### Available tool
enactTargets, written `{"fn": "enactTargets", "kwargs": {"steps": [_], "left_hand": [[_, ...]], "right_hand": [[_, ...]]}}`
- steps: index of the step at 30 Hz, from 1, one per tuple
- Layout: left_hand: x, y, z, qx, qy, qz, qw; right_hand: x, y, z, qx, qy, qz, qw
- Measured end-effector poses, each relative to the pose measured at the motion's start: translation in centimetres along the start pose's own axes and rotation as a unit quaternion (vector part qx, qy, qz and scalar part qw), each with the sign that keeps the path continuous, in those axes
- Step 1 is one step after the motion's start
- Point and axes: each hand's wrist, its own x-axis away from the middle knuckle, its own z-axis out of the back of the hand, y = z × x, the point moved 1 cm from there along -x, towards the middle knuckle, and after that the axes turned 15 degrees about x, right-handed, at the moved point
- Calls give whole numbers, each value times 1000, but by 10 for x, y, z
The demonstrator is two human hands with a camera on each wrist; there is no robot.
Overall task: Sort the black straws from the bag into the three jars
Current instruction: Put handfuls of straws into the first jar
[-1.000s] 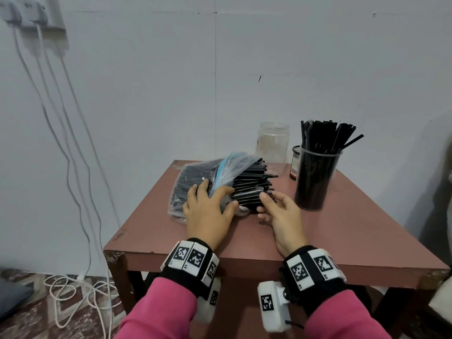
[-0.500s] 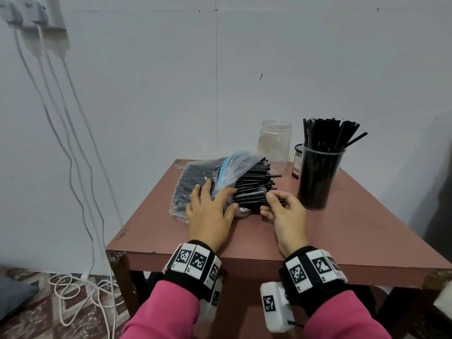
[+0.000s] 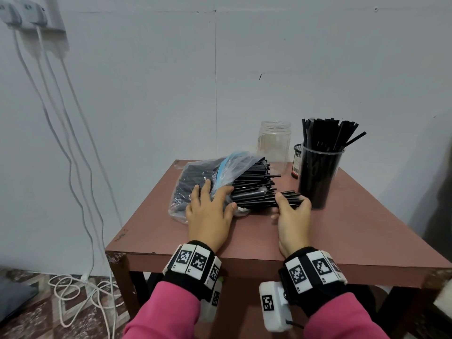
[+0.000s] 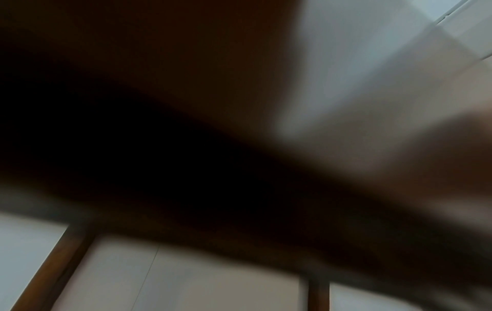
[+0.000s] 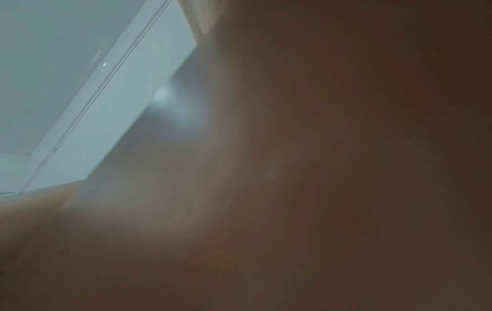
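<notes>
A clear plastic bag [image 3: 195, 177] full of black straws lies on the brown table [image 3: 354, 241], its mouth facing right. My left hand [image 3: 210, 206] presses flat on the bag, fingers spread. My right hand [image 3: 291, 209] grips a small bundle of black straws [image 3: 259, 199] drawn partway out of the bag's mouth. A clear jar [image 3: 319, 177] packed with black straws stands at the right. An empty clear jar [image 3: 274, 143] stands behind the bag. A black mesh cup [image 3: 297, 160] peeks out behind the packed jar. Both wrist views are blurred and dark.
The table stands against a pale wall. White cables [image 3: 73, 167] hang down the wall at the left and coil on the patterned floor [image 3: 73, 297]. The table's near right part is bare.
My right hand has closed on a bundle of straws and pulled it rightward out of the bag toward the packed jar. The left hand stays pressed on the bag.
</notes>
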Motion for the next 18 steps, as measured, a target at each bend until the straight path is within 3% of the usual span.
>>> {"fn": "enactTargets", "kwargs": {"steps": [4,10,13,18], "left_hand": [[0,0,0,1,2,0,1000],[0,-1,0,-2,5,-1,1000],[0,-1,0,1,5,-1,1000],[-1,-1,0,2,-2,-5,1000]], "right_hand": [[-3,5,0,46,26,-10,999],[0,1,2,-21,21,23,999],[0,-1,3,-44,35,3,998],[-1,-6,1,-74,-63,-26,995]]}}
